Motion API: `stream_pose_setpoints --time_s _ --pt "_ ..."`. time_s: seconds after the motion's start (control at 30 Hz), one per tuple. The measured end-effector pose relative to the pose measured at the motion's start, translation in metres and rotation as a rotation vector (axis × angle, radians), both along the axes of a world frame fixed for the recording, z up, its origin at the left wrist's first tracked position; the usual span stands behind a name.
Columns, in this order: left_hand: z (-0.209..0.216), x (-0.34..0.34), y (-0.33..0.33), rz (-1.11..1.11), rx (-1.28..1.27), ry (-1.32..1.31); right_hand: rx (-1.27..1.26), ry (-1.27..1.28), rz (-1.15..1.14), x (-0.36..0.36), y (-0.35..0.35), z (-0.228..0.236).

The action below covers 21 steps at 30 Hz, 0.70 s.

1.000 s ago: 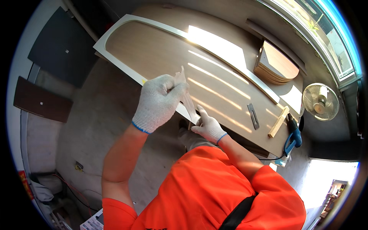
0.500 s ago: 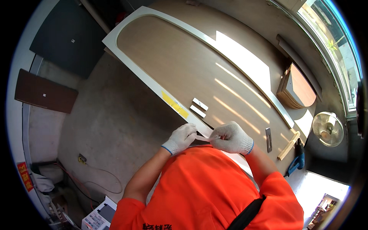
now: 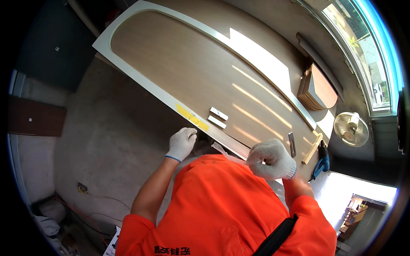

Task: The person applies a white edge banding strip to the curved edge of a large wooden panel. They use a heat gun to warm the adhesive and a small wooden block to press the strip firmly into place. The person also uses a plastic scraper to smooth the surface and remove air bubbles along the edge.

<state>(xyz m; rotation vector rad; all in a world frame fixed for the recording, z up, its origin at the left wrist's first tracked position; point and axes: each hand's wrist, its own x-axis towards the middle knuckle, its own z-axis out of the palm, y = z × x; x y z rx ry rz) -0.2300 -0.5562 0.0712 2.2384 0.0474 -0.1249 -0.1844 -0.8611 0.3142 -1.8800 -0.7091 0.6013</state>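
Head view: ahead on the counter (image 3: pixel 205 13) lies a white frame (image 3: pixel 147 85), long axis upper left to lower right; fisted right hand (image 3: pixel 272 159) overlaps its near rail, left hand (image 3: pixel 182 143), curled, just outside; whether either grips the film strip (image 3: pixel 219 149) between, I cannot tell.
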Motion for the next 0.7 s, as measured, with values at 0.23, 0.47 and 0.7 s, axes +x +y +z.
stream_pose_setpoints --time_s 0.23,0.47,0.7 --pt "-0.026 0.009 -0.019 0.084 -0.044 -0.042 0.035 0.096 -0.201 -0.017 -0.017 0.009" --pt "-0.021 0.028 -0.025 -0.063 0.061 0.000 0.005 0.222 -0.457 -0.039 -0.043 -0.009" --pt "-0.023 0.039 -0.025 -0.270 0.235 -0.033 -0.084 0.438 -0.648 -0.077 -0.092 -0.049"
